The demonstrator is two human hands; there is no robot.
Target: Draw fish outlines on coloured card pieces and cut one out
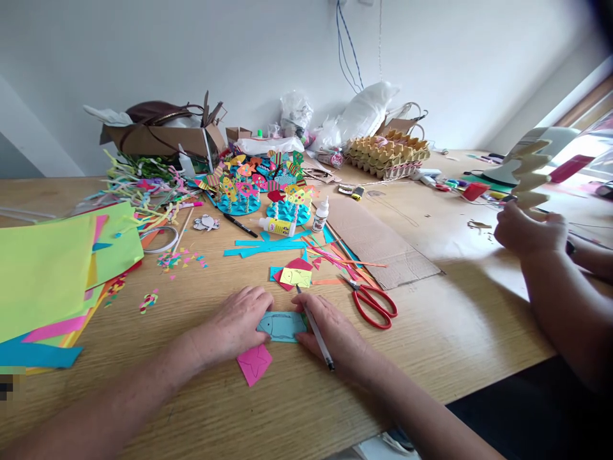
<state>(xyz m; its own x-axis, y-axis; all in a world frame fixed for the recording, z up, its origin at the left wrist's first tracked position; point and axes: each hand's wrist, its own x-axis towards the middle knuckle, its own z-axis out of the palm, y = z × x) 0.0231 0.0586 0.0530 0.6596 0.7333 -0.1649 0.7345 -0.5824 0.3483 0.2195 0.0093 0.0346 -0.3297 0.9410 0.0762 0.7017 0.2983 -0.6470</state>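
Between my hands lies a light blue piece of paper (281, 326) with a fish drawn on it. My left hand (234, 324) pinches its left end. My right hand (338, 332) has a pen (320, 342) between its fingers, and its thumb touches the paper's right end. Just below sits a pink paper square (253, 365) with a star outline. Beyond my hands, a yellow slip (297, 277) with a fish drawing rests on red and blue paper pieces. Red-handled scissors (376, 306) lie open to the right of my right hand.
Coloured sheets (45, 275) are stacked at left. Paper strips (265, 245), a glue bottle (320, 214), finished fish models (239, 191) and flat cardboard (378, 236) stand or lie ahead. At right, another person's hand (529, 230) holds an egg-carton piece (532, 176).
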